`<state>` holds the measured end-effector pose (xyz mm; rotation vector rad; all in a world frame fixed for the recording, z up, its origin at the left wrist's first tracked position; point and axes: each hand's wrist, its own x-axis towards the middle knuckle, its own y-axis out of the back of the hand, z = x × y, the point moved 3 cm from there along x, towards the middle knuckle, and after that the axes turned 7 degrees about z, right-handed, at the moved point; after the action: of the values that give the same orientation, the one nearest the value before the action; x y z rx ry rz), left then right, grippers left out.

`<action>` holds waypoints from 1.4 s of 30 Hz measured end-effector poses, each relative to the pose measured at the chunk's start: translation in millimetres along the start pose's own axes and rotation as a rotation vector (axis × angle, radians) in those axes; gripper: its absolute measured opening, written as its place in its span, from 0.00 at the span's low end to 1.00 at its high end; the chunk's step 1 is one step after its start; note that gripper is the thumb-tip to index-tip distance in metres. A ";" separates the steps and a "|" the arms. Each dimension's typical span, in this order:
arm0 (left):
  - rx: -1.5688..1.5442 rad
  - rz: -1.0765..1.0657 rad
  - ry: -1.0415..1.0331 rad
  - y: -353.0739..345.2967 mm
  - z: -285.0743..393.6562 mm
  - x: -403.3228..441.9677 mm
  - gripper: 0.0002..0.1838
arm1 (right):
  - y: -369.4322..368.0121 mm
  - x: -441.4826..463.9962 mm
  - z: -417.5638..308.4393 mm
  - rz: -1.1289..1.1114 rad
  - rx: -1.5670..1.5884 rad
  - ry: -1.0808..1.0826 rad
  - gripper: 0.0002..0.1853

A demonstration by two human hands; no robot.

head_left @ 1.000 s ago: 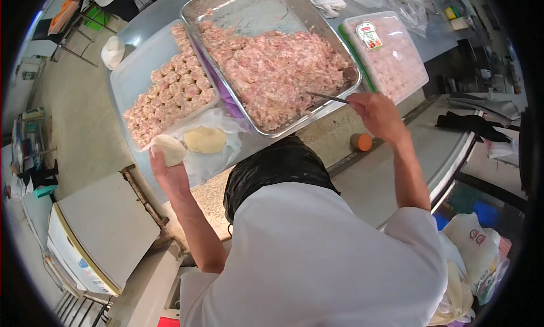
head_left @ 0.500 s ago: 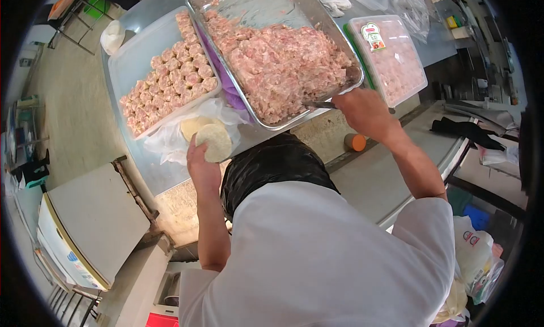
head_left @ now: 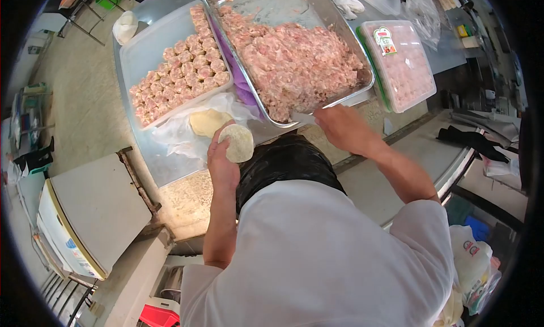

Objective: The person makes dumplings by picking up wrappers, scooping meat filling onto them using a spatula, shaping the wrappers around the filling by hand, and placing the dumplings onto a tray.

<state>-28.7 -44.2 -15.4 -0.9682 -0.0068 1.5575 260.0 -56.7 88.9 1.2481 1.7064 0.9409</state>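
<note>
My left hand (head_left: 223, 164) is closed on a round, pale dumpling wrapper (head_left: 238, 144), held by its left edge in front of the table. Behind it a stack of wrappers (head_left: 209, 122) lies on a crumpled plastic bag (head_left: 175, 135). My right hand (head_left: 343, 129) grips a flat metal spatula (head_left: 302, 118), its handle hidden in the fist. The blade's tip is at the minced meat (head_left: 306, 63), by the near edge of a deep metal tray (head_left: 369, 84). To the left, a clear plastic tub (head_left: 129, 63) holds rows of filled open-topped dumplings (head_left: 184, 72).
A lidded, labelled plastic box (head_left: 402, 66) with pinkish contents stands right of the tray. A white cloth (head_left: 347, 3) and clear bags (head_left: 422, 15) lie farther back. Purple material (head_left: 241, 83) shows between tub and tray. A black apron (head_left: 289, 163) covers my front at the table edge (head_left: 175, 174).
The spatula and right hand have moved left along the tray's near edge. My left hand has shifted right with the wrapper, away from the stack. The whole view has also shifted slightly.
</note>
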 end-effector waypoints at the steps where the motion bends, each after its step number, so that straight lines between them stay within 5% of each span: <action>1: 0.010 0.025 -0.011 -3.4 2.0 -0.3 0.26 | -9.2 -5.9 5.3 0.072 0.080 0.002 0.08; 8: -0.176 0.057 0.031 -49.5 11.1 8.8 0.25 | -15.7 -16.0 0.6 -0.098 0.869 -0.520 0.08; 11: -0.296 -0.060 0.132 -83.9 2.5 17.8 0.23 | -29.8 -19.3 -21.8 0.510 0.693 -0.059 0.12; 15: -0.625 -0.456 0.037 -68.5 -8.5 57.9 0.22 | -12.5 -24.0 -24.8 0.350 0.259 -0.014 0.15; 16: -0.396 -0.015 -0.079 -68.9 3.1 52.5 0.24 | 6.3 -23.3 -12.8 0.287 0.132 -0.053 0.16; 19: -0.278 0.155 -0.010 -76.7 37.1 31.2 0.25 | 22.2 -14.4 4.4 0.149 -0.067 -0.127 0.19; 23: -0.454 -0.500 0.078 -13.5 23.4 51.6 0.26 | 11.6 -6.2 4.1 0.058 -0.112 -0.025 0.18; 26: -0.148 0.091 -0.039 -26.1 32.8 24.1 0.25 | 16.4 -3.8 0.0 0.011 -0.142 -0.014 0.17; 33: -0.246 0.148 0.020 -30.9 29.8 8.9 0.27 | 20.7 -6.1 -12.7 -0.048 -0.137 -0.019 0.09; 36: -0.187 0.086 0.085 -29.3 23.3 8.6 0.28 | 2.7 -12.9 5.9 0.105 0.163 0.043 0.08; 39: -0.275 0.036 0.090 -42.1 17.7 9.5 0.28 | -4.0 -15.7 20.9 -0.344 0.724 -0.463 0.11; 42: -0.325 -0.073 0.047 -57.4 13.6 14.4 0.29 | -7.9 -21.3 7.1 -0.269 1.011 -0.509 0.13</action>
<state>11.8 -10.5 14.8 -1.2441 -0.2662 1.4928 267.6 -78.4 82.7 1.6071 1.8697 -0.4780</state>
